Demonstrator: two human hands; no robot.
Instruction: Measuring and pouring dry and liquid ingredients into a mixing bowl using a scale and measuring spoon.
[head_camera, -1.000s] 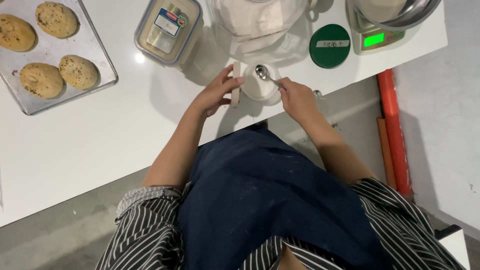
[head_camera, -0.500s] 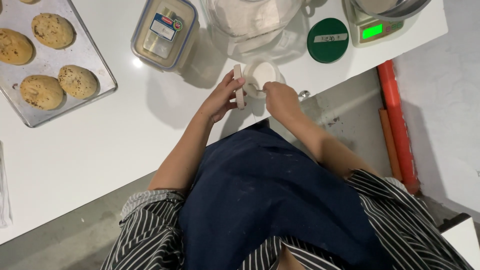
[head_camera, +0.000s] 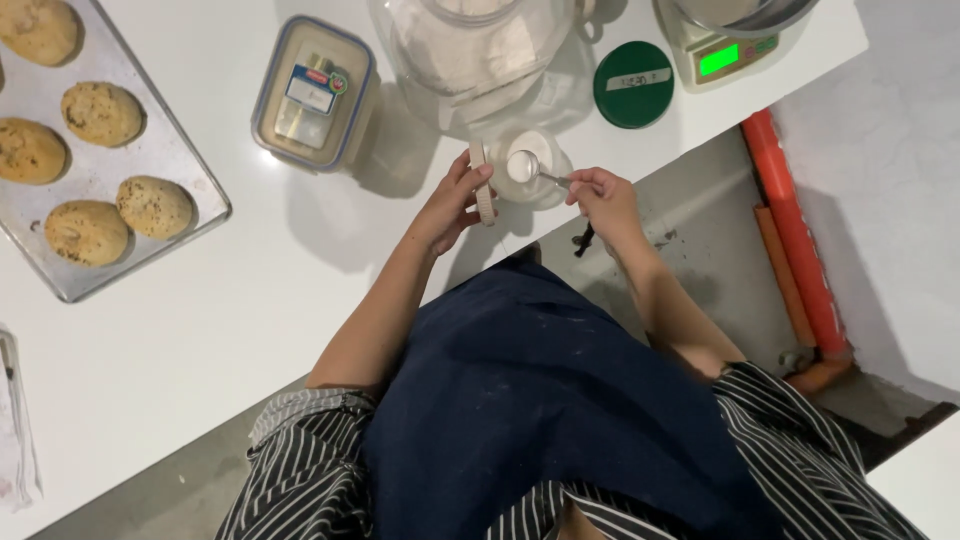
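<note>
A smooth white surface (head_camera: 250, 330) carries everything. On its left a dull metal baking tray (head_camera: 190, 175) with a raised rim holds rough, round, speckled golden buns (head_camera: 100, 112). At the top stands a large clear jar (head_camera: 470, 45) of pale powder, with a clear rectangular lidded box (head_camera: 312, 92) to its left and a flat round green lid (head_camera: 633, 84) and a small scale (head_camera: 725, 45) with a lit green display to its right. Just below the big jar, near the surface's edge, sits a small round container (head_camera: 535, 185) of white powder. The left hand (head_camera: 452, 205) has its fingers clamped on a pale ribbed round cap (head_camera: 483, 182), held on edge beside that container. The right hand (head_camera: 603, 200) pinches the thin handle of a shiny metal measuring spoon (head_camera: 524, 165), its round bowl heaped with white powder over the container.
</note>
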